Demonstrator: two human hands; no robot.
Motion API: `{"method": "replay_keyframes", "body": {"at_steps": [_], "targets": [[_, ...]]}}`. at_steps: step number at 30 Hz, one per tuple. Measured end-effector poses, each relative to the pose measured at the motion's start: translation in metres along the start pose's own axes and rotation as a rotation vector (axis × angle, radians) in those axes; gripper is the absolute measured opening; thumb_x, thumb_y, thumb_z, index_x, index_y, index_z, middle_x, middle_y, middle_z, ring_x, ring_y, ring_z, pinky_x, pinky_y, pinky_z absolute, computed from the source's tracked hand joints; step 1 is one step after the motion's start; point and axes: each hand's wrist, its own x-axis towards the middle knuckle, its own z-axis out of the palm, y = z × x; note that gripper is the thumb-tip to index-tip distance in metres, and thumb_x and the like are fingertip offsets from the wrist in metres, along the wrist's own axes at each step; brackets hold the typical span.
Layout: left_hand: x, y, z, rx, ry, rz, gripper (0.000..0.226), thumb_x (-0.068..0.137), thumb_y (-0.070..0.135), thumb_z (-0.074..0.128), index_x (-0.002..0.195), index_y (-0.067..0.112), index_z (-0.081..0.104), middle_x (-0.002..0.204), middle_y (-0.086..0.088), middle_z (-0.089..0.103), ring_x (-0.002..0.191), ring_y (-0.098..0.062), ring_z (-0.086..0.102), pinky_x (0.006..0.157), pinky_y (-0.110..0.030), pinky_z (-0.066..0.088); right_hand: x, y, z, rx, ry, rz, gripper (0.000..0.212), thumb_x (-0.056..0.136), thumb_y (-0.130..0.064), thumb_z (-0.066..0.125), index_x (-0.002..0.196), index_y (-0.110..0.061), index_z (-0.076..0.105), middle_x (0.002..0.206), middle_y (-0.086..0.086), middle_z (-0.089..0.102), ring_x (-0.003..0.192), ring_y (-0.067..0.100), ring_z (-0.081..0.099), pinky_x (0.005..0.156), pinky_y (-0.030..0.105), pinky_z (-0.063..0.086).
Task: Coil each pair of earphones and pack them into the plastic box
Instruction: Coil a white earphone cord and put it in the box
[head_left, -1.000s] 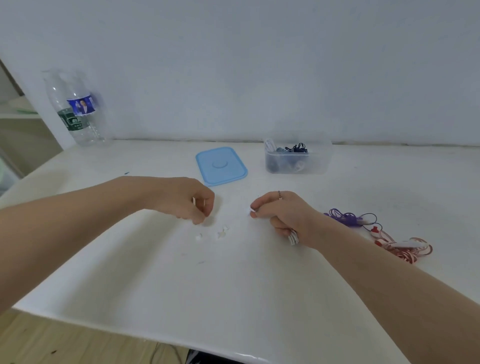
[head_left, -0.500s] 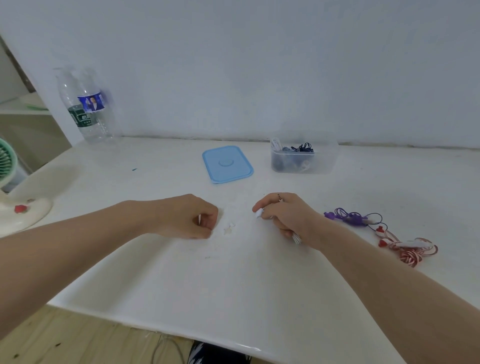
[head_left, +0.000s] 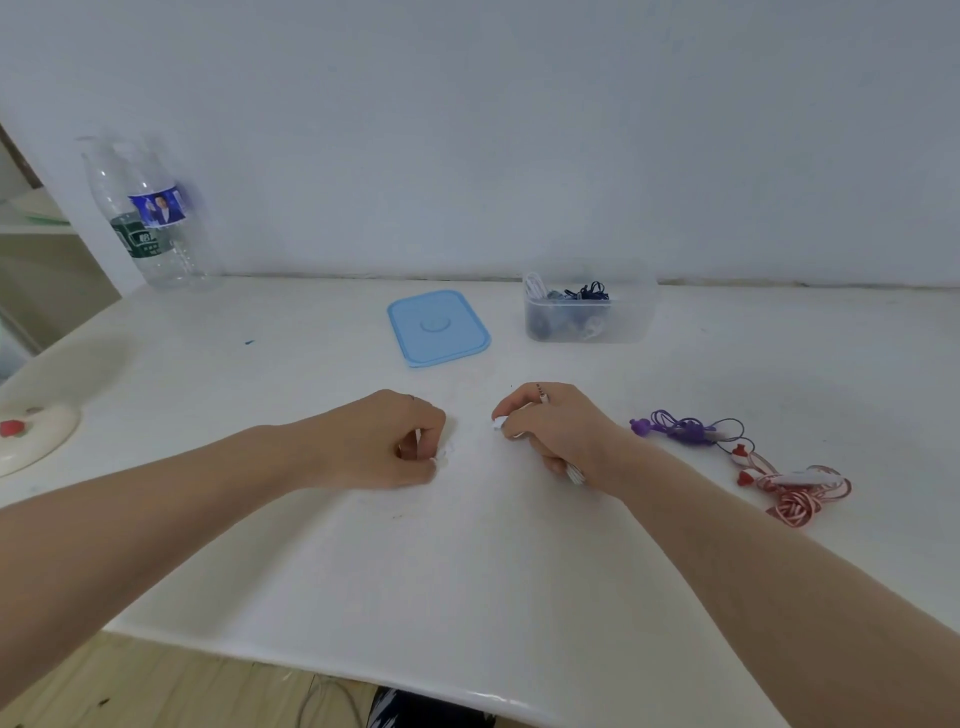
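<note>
From the head view, the left hand (head_left: 387, 441) and the right hand (head_left: 550, 428) both pinch the white earphones (head_left: 574, 473) on the table (head_left: 467, 597). The thin cord may slip and uncoil before reaching the plastic box (head_left: 589, 309).

white table (head_left: 467, 597) | holds blue lid (head_left: 439, 327), plastic box (head_left: 589, 312), 2 bottles (head_left: 150, 218), purple earphones (head_left: 685, 430), red earphones (head_left: 789, 486)
</note>
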Motion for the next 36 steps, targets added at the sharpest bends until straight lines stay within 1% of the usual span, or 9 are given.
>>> {"method": "replay_keyframes", "body": {"at_steps": [5,9,14,17,19,21,26,30,36], "targets": [[0.002,0.002,0.0,-0.003,0.008,-0.001,0.023,0.086,0.024,0.066,0.071,0.02,0.048,0.069,0.002,0.063,0.057,-0.008,0.047,0.057,-0.025,0.045,-0.001,0.0,0.0,0.009,0.007,-0.001,0.011,0.081,-0.004,0.062,0.087,-0.011,0.069,0.037,-0.012,0.042,0.032,0.012,0.026,0.042,0.022,0.022],[0.002,0.008,-0.01,-0.017,0.051,-0.014,0.031,0.089,0.032,0.069,0.071,0.017,0.049,0.063,0.002,0.06,0.053,-0.008,0.043,0.054,-0.02,0.041,-0.002,0.002,-0.001,0.081,0.046,-0.026,0.013,0.08,-0.006,0.065,0.092,-0.005,0.071,0.059,-0.001,0.059,0.036,0.013,0.028,0.04,0.02,0.025],[0.013,0.021,-0.025,-0.148,0.156,-0.05,0.021,0.081,0.012,0.07,0.07,0.02,0.054,0.071,0.006,0.064,0.059,-0.004,0.05,0.066,-0.026,0.046,-0.008,0.0,-0.011,0.298,0.065,-0.045,0.014,0.086,-0.005,0.068,0.1,-0.003,0.069,0.075,0.006,0.066,0.036,0.01,0.028,0.037,0.019,0.027],[0.029,0.044,-0.022,-0.379,0.2,-0.011,0.013,0.086,0.005,0.068,0.084,0.016,0.062,0.079,0.006,0.069,0.061,-0.008,0.063,0.068,-0.023,0.052,-0.008,-0.003,-0.023,0.371,0.131,-0.07,0.013,0.086,-0.004,0.069,0.099,-0.006,0.066,0.079,0.009,0.066,0.035,0.008,0.026,0.036,0.019,0.025],[0.045,0.058,-0.01,-0.509,0.224,0.0,0.014,0.088,0.002,0.065,0.094,0.014,0.068,0.086,-0.003,0.071,0.065,-0.013,0.068,0.071,-0.025,0.057,-0.007,-0.002,-0.035,0.347,0.206,-0.098,0.013,0.086,-0.004,0.068,0.098,-0.005,0.066,0.08,0.011,0.064,0.035,0.009,0.028,0.036,0.019,0.027],[0.063,0.068,0.008,-0.537,0.247,-0.006,0.014,0.09,0.003,0.065,0.093,0.015,0.072,0.083,0.001,0.071,0.068,-0.012,0.069,0.072,-0.027,0.058,-0.006,0.003,-0.045,0.302,0.301,-0.136,0.011,0.085,-0.005,0.069,0.096,-0.004,0.067,0.082,0.012,0.062,0.034,0.01,0.031,0.037,0.02,0.029],[0.102,0.086,0.052,-0.315,0.338,-0.023,0.013,0.089,0.016,0.065,0.09,0.026,0.073,0.083,0.013,0.069,0.07,-0.004,0.062,0.072,-0.021,0.049,-0.001,0.027,-0.056,0.124,0.557,-0.222,0.005,0.084,-0.015,0.07,0.083,-0.02,0.067,0.078,-0.001,0.065,0.052,0.018,0.049,0.051,0.022,0.035],[0.117,0.093,0.065,-0.319,0.423,-0.018,0.012,0.092,0.019,0.063,0.093,0.028,0.072,0.089,0.012,0.07,0.072,-0.006,0.061,0.073,-0.022,0.049,-0.004,0.03,-0.063,0.295,0.572,-0.23,0.003,0.086,-0.01,0.069,0.086,-0.013,0.067,0.081,0.005,0.065,0.038,0.017,0.042,0.039,0.021,0.032],[0.13,0.091,0.071,-0.463,0.519,-0.088,0.014,0.093,0.022,0.063,0.089,0.029,0.075,0.085,0.017,0.073,0.076,-0.004,0.061,0.066,-0.008,0.041,-0.004,0.033,-0.07,0.415,0.578,-0.269,0.006,0.087,-0.007,0.068,0.086,-0.013,0.069,0.076,0.005,0.064,0.036,0.016,0.037,0.042,0.027,0.032]]}}
